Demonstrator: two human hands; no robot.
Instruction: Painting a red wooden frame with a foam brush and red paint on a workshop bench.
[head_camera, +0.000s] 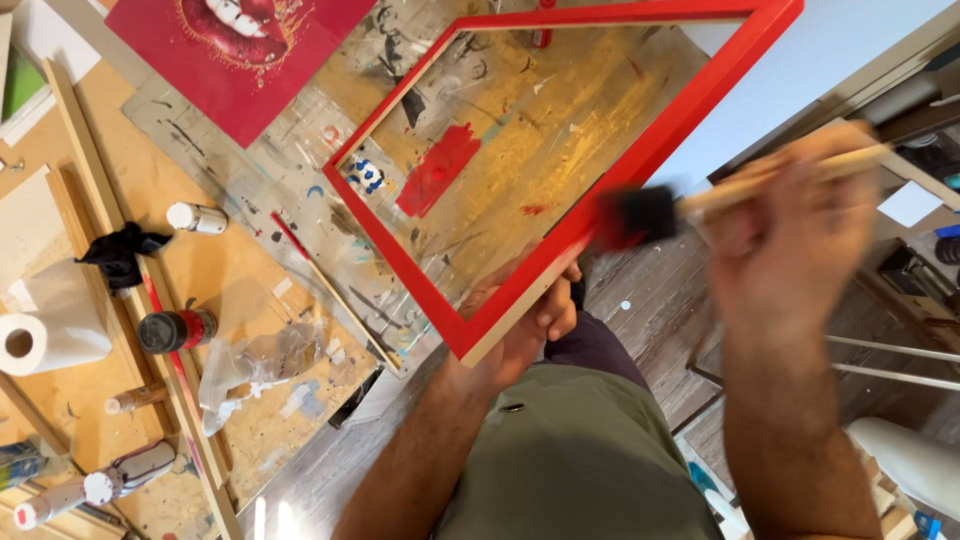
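A red-painted wooden frame (400, 240) is held tilted above a paint-smeared work table (260, 170). My left hand (520, 320) grips its near lower corner from underneath, fingers wrapped over the bare wood edge. My right hand (790, 235), blurred by motion, holds a foam brush (640, 217) by its wooden handle. The brush's dark foam tip, wet with red paint, touches the frame's right side rail. A patch of red paint (437, 170) lies on the table, seen through the frame.
A red canvas with painted lips (225, 55) lies at the table's top. Left of the frame are a paint bottle (197, 217), a dark jar (172, 330), a black rag (120, 252), a paper roll (45, 340), crumpled plastic (255, 365) and wooden strips. Wooden floor lies below.
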